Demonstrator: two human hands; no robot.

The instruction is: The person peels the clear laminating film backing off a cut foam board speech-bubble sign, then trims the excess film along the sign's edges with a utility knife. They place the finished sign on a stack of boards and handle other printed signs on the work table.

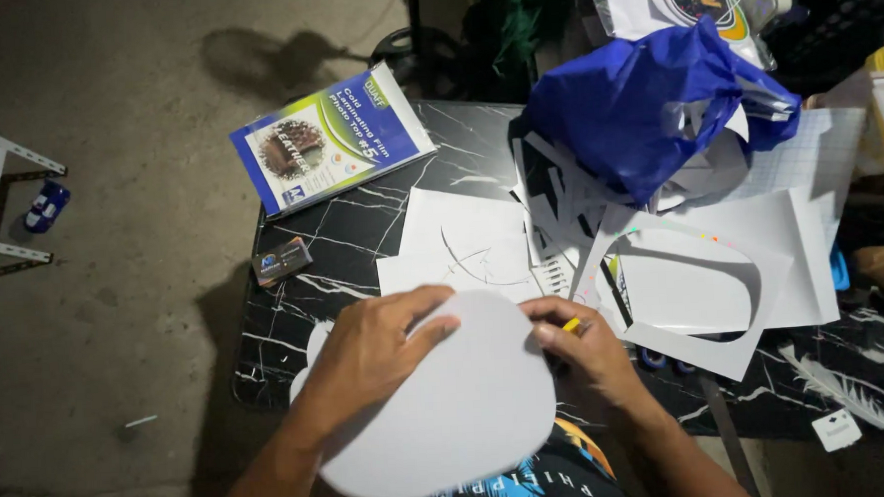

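Far to the left, on the concrete floor, a small blue and white toy car (46,205) lies beside the leg of a white metal rack (1,158). On the black marbled table (342,233), a flat blue, green and white package (330,139) hangs over the back left corner, and a small dark card (282,260) sits at the left edge nearer the person. Nearer still, the left hand (372,351) lies flat on a rounded white cutout (449,402) held over the table's near edge, fingers spread and thumb pressing its top. The right hand (585,347) pinches the cutout's right rim, fingers closed on a small yellow tool (572,324); what kind it is cannot be told. The work looks to be trimming or finishing the cutout's edge, and the next move would call for the left hand to steady or turn the sheet while the tool follows the rim. Behind lie loose white paper scraps (462,243), then a white sheet with an oval hole (702,287), a crumpled blue plastic bag (644,100), and a small white tag (835,428) at the far right.
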